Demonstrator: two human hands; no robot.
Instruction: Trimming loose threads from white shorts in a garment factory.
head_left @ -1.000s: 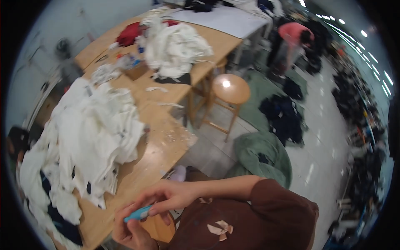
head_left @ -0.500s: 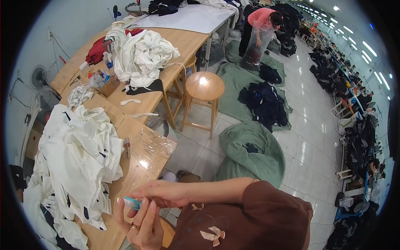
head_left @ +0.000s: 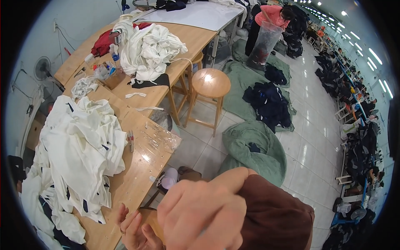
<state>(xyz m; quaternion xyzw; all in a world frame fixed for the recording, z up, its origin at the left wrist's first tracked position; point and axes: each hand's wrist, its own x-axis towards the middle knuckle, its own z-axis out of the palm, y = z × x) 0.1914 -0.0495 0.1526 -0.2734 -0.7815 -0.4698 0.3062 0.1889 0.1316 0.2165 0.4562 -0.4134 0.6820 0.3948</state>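
White, navy-flecked cloth heap (head_left: 85, 146) lies ahead-left of our left hand (head_left: 136, 236), nearer one, fingers parted; heap's long axis runs away from us. Right hand (head_left: 202, 216) curled; we cannot tell contents.

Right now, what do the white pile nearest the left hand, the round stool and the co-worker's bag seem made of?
White pile: matte fabric, by its soft folds; fibre can't be told. Round stool: probably varnished wood, tan with bright glare on top. Bag: likely clear, glossy plastic, since it looks see-through.
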